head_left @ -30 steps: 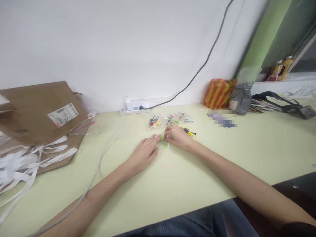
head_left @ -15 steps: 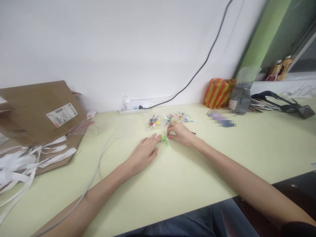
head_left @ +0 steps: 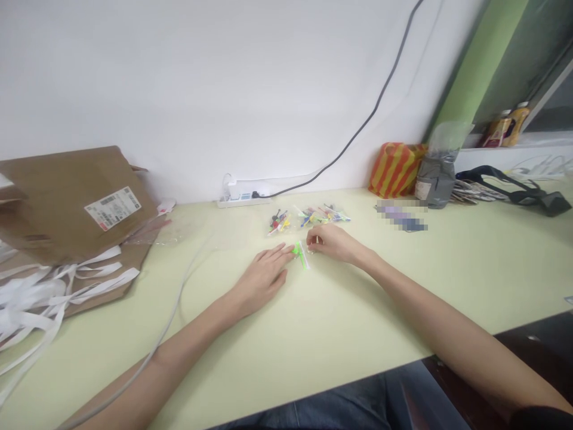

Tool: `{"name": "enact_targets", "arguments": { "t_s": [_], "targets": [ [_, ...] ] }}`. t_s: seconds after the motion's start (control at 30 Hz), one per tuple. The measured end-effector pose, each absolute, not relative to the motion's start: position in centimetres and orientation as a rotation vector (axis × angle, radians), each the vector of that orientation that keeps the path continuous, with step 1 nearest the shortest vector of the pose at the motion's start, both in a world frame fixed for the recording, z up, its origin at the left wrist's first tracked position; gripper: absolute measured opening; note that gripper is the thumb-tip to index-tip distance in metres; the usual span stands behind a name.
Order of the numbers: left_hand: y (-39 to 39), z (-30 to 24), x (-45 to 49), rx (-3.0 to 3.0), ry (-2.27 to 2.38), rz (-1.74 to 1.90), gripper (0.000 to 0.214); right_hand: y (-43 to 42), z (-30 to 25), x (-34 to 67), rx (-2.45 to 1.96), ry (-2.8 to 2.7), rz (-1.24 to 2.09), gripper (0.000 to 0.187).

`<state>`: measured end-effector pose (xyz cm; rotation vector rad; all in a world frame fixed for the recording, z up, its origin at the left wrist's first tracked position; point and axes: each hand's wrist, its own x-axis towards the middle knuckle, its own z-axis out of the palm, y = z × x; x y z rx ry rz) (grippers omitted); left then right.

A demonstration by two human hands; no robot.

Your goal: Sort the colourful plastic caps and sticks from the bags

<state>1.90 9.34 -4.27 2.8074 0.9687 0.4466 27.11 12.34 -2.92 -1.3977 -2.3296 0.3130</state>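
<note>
Pale yellow-green tabletop (head_left: pixel 340 310) carries: at left, a flattened brown cardboard carton (head_left: pixel 76 209) and white paper strips (head_left: pixel 31 286); at far edge, a white power strip (head_left: pixel 242 202); centre-far, small clear bags of coloured plastic parts (head_left: pixel 308 218); far right, a red-and-yellow striped bag (head_left: pixel 396 170).

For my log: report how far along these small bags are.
Done: two piles of bagged colored parts sit beyond the hands. In hand: a green piece in a clear bag lies between left hand and right hand. Left: cannot tell from here.
</note>
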Motion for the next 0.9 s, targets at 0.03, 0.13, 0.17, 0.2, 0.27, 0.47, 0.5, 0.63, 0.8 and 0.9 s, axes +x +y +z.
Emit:
{"name": "enact_targets", "arguments": {
  "t_s": [0.03, 0.13, 0.17, 0.2, 0.27, 0.47, 0.5, 0.63, 0.8, 0.9],
  "targets": [
    [9.4, -4.3, 1.9, 2.811, 0.964, 0.460, 0.049, 12.4, -2.9, 27.2, -1.394, -2.327, 0.309, 0.004],
    [9.3, -4.3, 1.8, 2.814, 0.968, 0.502, 0.051, 12.8, -2.2, 28.0, -1.420, -2.264, 0.250, 0.010],
    [9.3, -4.3, 1.8, 2.809, 0.977, 0.516, 0.052, 13.0, -1.9, 28.5, -1.454, -2.220, 0.191, 0.013],
    [9.2, -4.3, 1.8, 2.804, 0.989, 0.526, 0.052, 13.1, -1.7, 29.0, -1.495, -2.178, 0.127, 0.015],
    [9.2, -4.3, 1.8, 2.795, 1.011, 0.534, 0.053, 13.4, -1.6, 29.8, -1.584, -2.136, 0.036, 0.020],
    [9.1, -4.3, 1.7, 2.795, 1.007, 0.587, 0.056, 13.9, -3.1, 30.5, -1.781, -2.146, 0.004, 0.010],
    [9.1, -4.4, 1.6, 2.795, 1.008, 0.591, 0.057, 14.0, -3.2, 30.5, -1.788, -2.133, -0.003, 0.008],
    [9.0, -4.2, 1.7, 2.776, 1.010, 0.631, 0.057, 13.6, -2.5, 29.8, -1.680, -2.010, -0.042, 0.006],
    [8.6, -3.7, 2.2, 2.653, 1.079, 0.849, 0.044, 10.7, -1.4, 25.4, -1.207, -1.878, 0.013, 0.010],
    [8.2, -3.6, 2.6, 2.534, 1.060, 1.011, 0.039, 8.7, -1.7, 22.2, -1.087, -1.903, 0.093, 0.011]
  ]
}}
